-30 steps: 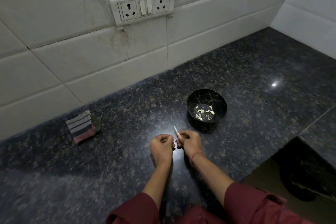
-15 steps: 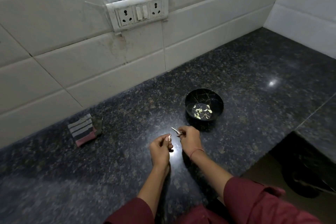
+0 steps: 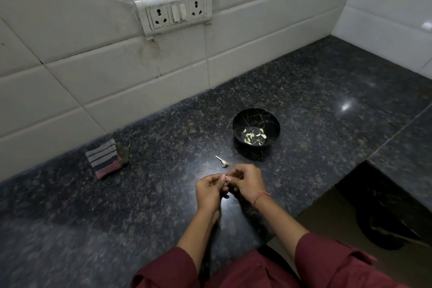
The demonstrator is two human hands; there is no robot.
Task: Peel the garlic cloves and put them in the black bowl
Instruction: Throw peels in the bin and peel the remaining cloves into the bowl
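Left hand (image 3: 210, 188) and right hand (image 3: 245, 180) meet fingertip to fingertip over the counter (image 3: 315, 105), pinching something tiny between them, too small to identify. Garlic stem scrap (image 3: 222, 161) lies on the counter just beyond the hands. Black bowl (image 3: 256, 127) with peeled cloves (image 3: 253, 135) sits farther out, beyond the right hand.

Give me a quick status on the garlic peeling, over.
Left hand and right hand pinched together on something small, likely a clove. Black bowl holds several peeled cloves. Garlic stem scrap on the counter, not blocking the bowl.
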